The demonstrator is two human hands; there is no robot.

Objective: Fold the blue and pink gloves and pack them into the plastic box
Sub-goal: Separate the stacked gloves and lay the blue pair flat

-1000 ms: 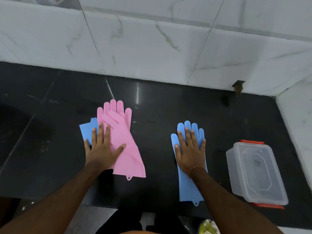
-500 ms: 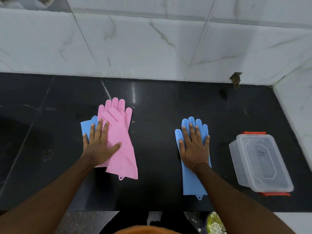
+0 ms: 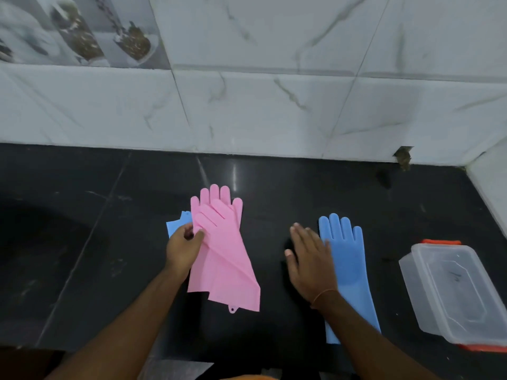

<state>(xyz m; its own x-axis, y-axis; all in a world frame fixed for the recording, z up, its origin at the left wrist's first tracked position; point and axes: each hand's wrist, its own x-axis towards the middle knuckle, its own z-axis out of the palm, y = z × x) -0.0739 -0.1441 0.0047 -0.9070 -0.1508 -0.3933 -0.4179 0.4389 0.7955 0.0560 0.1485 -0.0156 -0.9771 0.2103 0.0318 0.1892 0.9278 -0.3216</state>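
Half a second ago both hands were lying flat on the gloves; now the left hand (image 3: 184,249) is curling its fingers and pinching the left edge of the pink gloves (image 3: 223,248), and the right hand (image 3: 310,263) is sliding off the blue glove (image 3: 347,266) to its left side, fingers straight and spread, only its right edge overlapping the glove. The two pink gloves are lying one over the other in the same place as before, fingers pointing to the wall, and a second blue glove (image 3: 175,226) is showing only as a small corner under them, just beside the left hand.

The plastic box (image 3: 450,294) is standing at the right of the tabletop (image 3: 96,256), well apart from the blue glove — its clear lid is on, with orange clips at the far and near ends, and I cannot tell anything inside it.

The tabletop is black polished stone. Behind it a wall of white marble tiles (image 3: 260,111) is rising — one tile at the upper left is carrying a printed picture.
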